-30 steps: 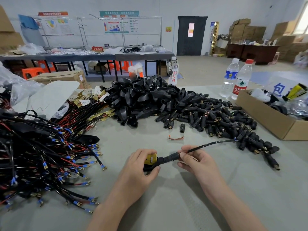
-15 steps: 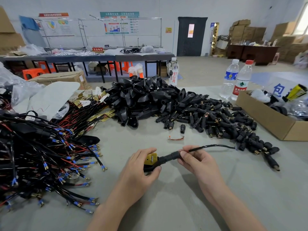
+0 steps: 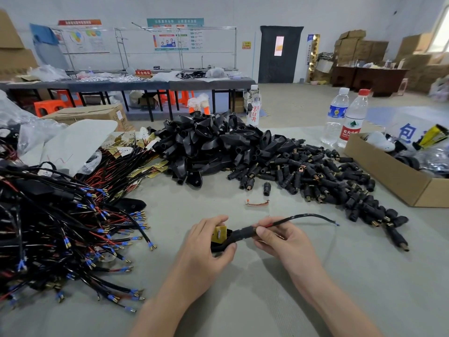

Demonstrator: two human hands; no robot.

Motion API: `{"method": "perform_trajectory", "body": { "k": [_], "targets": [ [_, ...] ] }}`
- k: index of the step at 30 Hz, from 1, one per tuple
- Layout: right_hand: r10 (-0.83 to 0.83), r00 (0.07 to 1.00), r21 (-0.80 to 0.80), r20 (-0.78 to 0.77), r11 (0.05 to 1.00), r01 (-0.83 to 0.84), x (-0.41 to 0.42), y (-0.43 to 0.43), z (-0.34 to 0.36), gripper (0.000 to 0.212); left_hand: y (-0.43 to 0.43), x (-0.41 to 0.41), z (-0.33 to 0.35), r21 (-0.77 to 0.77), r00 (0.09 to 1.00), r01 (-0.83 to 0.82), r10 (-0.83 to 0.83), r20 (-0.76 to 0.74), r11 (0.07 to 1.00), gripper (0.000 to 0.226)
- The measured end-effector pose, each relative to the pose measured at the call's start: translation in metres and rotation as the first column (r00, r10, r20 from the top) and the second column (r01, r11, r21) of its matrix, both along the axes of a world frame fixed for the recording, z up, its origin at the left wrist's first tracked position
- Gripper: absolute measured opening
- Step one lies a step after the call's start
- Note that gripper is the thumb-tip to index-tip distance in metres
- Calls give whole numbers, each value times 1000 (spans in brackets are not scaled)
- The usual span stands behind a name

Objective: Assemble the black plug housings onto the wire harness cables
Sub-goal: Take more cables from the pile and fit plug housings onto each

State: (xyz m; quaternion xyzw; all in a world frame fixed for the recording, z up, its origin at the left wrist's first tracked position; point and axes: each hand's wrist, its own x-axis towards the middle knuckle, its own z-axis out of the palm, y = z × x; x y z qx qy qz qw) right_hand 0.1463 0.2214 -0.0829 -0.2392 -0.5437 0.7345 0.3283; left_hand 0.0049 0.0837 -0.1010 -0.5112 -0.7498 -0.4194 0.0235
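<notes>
My left hand [image 3: 206,249] grips a black plug housing [image 3: 233,237] with a small yellow circuit board [image 3: 219,234] in its open end. My right hand [image 3: 281,239] pinches the black cable [image 3: 306,218] right where it enters the housing; a bit of red wire shows there. The cable arcs right and its free end lies on the table. A heap of large black housings [image 3: 213,144] and a spread of small black barrel plugs [image 3: 315,176] lie behind. A tangle of finished harness cables [image 3: 60,227] with blue crimp ends fills the left.
An open cardboard box [image 3: 393,176] with parts stands at the right, two water bottles [image 3: 345,117] behind it. A small copper piece [image 3: 257,203] lies on the grey table [image 3: 243,300] just beyond my hands. White plastic bags sit at the far left.
The cable has been drawn further through the housing: its free end has slid out of the barrel-plug pile towards my hands. Both hands stay in place.
</notes>
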Motion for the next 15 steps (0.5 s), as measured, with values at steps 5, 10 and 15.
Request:
{"method": "perform_trajectory", "body": {
  "k": [5,10,15],
  "targets": [
    [-33,999,12,30,999,33,1,0,1,8,1,0,0,14,1000,-4,4,-11,1000,49],
    [-62,997,23,38,998,62,0,-1,2,8,1,0,0,3,1000,-9,9,-14,1000,47],
    [-53,996,45,75,998,49,1,-1,3,9,0,1,1,7,1000,-11,11,-23,1000,47]
  ]
}}
